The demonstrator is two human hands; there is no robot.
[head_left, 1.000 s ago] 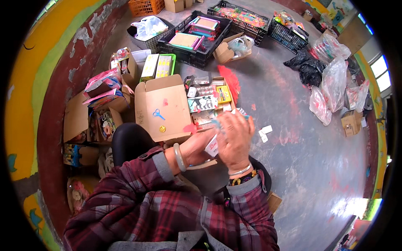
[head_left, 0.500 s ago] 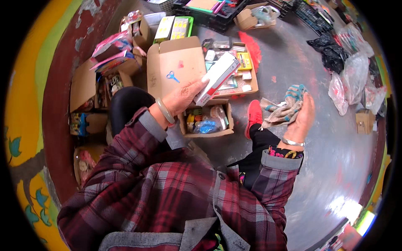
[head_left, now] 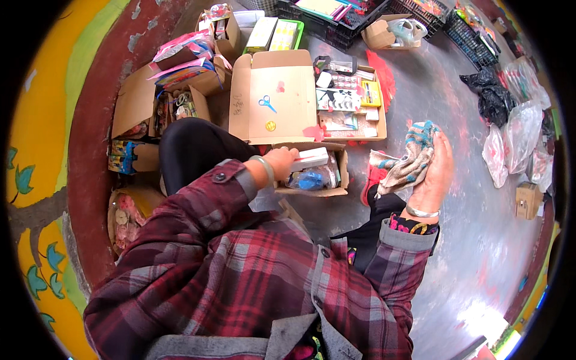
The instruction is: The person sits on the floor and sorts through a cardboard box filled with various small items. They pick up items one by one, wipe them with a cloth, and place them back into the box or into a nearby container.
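Looking down past my plaid sleeves, I see my left hand (head_left: 281,161) closed around a flat pale packet (head_left: 309,159), holding it just over the small cardboard box (head_left: 341,174) in front of my knees; something blue and wrapped lies inside, though I can't tell what it is. My right hand (head_left: 433,174) is raised well apart from the left, fingers clamped on a striped knitted cloth (head_left: 408,165). Beyond the small box, a larger open carton (head_left: 273,99) shows blue scissors (head_left: 267,104) on its flap. Farther off, black crates (head_left: 336,27) stand on the grey floor (head_left: 456,240).
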